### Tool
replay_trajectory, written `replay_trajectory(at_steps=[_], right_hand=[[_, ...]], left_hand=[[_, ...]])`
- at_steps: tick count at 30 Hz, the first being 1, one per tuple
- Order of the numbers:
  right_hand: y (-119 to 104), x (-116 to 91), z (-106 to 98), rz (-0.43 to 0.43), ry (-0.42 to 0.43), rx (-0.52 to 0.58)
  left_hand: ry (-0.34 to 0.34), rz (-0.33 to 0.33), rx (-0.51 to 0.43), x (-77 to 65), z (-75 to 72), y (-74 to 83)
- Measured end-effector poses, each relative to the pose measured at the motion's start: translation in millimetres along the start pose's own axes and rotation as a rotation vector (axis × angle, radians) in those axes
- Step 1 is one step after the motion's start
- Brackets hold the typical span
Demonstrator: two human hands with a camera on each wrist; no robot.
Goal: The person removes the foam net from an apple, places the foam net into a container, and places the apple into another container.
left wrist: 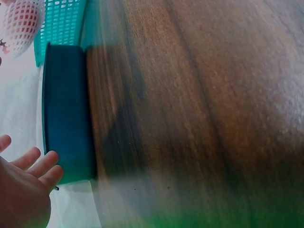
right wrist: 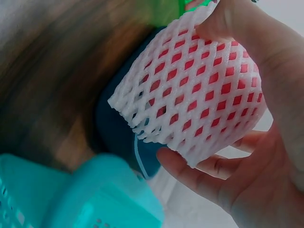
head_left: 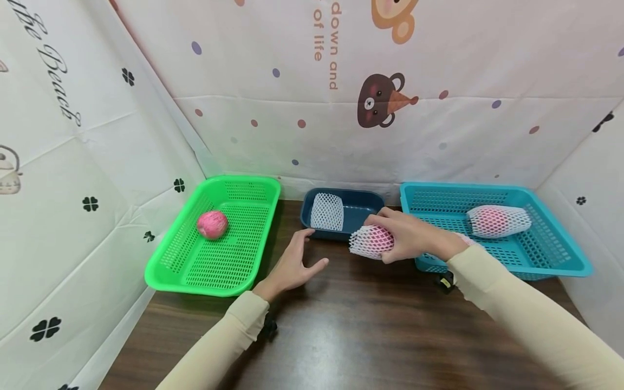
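My right hand (head_left: 402, 235) grips an apple in a white foam net (right wrist: 199, 95), fingers and thumb around it, held in front of the dark blue tray (head_left: 363, 201). One end of the net stands loose past the fruit in the right wrist view. My left hand (head_left: 291, 265) has its fingers spread and holds nothing, fingertips by the near left corner of the tray. Inside that tray lies an empty foam net (head_left: 327, 212). A bare pink apple (head_left: 212, 225) sits in the green basket (head_left: 209, 291) on the left.
At the right stands a blue basket (head_left: 560, 227) with another netted apple (head_left: 497, 221) in it; my right forearm covers its near left part. All the containers rest on a dark wood table (head_left: 341, 336). A printed cloth (head_left: 234, 141) hangs behind and along both sides.
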State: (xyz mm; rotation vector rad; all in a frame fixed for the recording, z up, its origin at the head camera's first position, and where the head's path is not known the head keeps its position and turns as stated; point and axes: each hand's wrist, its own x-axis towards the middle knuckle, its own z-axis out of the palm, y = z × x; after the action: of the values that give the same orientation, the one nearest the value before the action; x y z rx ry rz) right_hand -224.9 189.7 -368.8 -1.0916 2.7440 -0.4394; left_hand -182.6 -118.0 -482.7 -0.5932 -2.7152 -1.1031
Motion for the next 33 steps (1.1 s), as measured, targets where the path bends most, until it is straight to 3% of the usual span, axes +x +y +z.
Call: replay_trajectory(at_steps=[33], right_hand=[[-21.9,28.4,45.6,0.025,-0.069,0.023]], left_hand=[[-0.017,-0.028,-0.020,-3.3,-0.8,-1.7]])
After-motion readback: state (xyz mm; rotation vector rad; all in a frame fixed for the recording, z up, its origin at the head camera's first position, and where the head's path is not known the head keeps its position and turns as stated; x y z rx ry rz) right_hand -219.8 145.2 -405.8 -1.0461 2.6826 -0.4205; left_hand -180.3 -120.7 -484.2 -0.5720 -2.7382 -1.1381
